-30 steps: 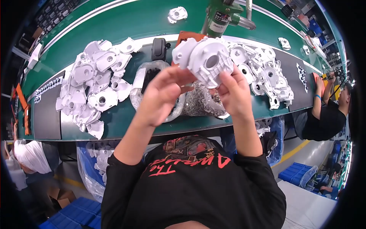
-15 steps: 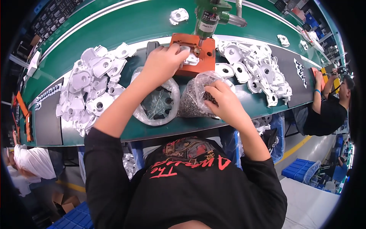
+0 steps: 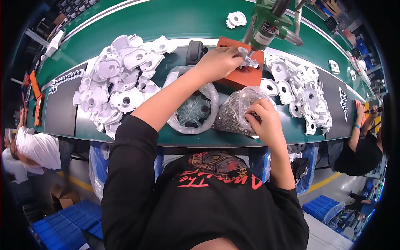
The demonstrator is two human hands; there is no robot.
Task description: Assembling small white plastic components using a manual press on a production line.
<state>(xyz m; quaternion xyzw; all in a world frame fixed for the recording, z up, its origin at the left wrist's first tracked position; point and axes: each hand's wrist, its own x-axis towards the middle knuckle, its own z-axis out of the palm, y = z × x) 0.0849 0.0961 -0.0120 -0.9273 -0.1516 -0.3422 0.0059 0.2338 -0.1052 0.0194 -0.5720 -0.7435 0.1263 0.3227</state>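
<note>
From where I stood, the white part [image 3: 249, 63] sat on the orange fixture [image 3: 249, 80], its left edge pinched by the left hand's [image 3: 221, 62] fingers; placing looked done, fastening seemed left. The right hand's [image 3: 266, 120] fingers curled at the screw bag [image 3: 228, 113], contents unclear. Partly hidden, the part's long axis seemed to slant rightward and nearer from the left fingertips, facing uncertain.

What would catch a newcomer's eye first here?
Probably the heap of white parts on the left and the second heap on the right. Between them, a green press stands over an orange block, the left hand at a white piece there. Nearer, the right hand is at a clear bag of metal bits.
</note>
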